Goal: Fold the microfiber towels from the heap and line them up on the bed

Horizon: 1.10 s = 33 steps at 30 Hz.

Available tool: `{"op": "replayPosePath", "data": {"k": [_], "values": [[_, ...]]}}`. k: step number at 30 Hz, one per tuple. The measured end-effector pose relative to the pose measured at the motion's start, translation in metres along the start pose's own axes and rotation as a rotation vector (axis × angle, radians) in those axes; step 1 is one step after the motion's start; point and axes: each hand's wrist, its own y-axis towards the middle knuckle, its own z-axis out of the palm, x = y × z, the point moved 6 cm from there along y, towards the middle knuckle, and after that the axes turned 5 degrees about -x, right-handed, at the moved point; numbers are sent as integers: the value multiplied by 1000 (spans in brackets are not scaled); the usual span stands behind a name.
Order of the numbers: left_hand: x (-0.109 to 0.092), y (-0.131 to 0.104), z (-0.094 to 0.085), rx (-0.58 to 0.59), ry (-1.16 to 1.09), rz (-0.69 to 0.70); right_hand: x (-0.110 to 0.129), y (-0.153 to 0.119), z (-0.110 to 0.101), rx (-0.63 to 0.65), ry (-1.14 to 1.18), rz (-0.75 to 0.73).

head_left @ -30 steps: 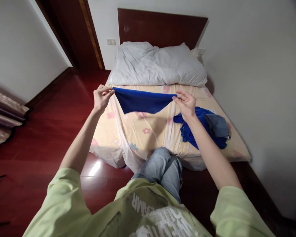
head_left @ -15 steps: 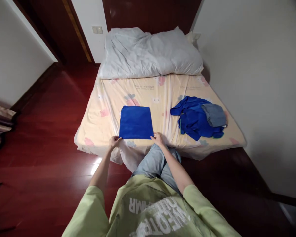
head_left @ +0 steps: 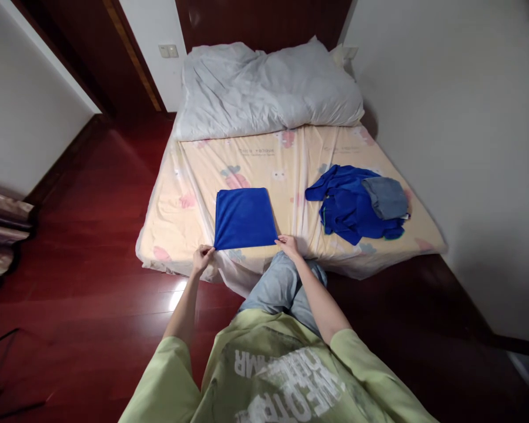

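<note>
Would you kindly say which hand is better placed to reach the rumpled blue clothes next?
Probably the right hand: it pinches the near right corner of the flat blue cloth, nearer the rumpled blue clothes; the left hand pinches the left corner, farther away.

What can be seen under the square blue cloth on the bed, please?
The patterned bedsheet shows around the blue cloth and apparently runs beneath it; whatever lies directly under is covered from view.

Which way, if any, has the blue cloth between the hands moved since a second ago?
Yes: the blue cloth has come down onto the bed, farther from the white bedding in this view.
</note>
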Motion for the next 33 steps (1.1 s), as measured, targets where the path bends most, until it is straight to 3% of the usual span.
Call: {"op": "replayPosePath", "data": {"k": [10,14,20,26,33], "values": [[-4,-2,-3,113,135,123,2,-4,-6,60,-34,71],[-5,-1,-2,127,221,110,4,-3,-8,78,-73,76],[-5,11,9,126,-11,-21,17,-5,-6,118,-55,25],[-3,8,7,89,-89,-28,24,-10,-15,86,-52,1],[-12,2,5,236,-11,43,25,-11,-15,103,-79,13]]}}
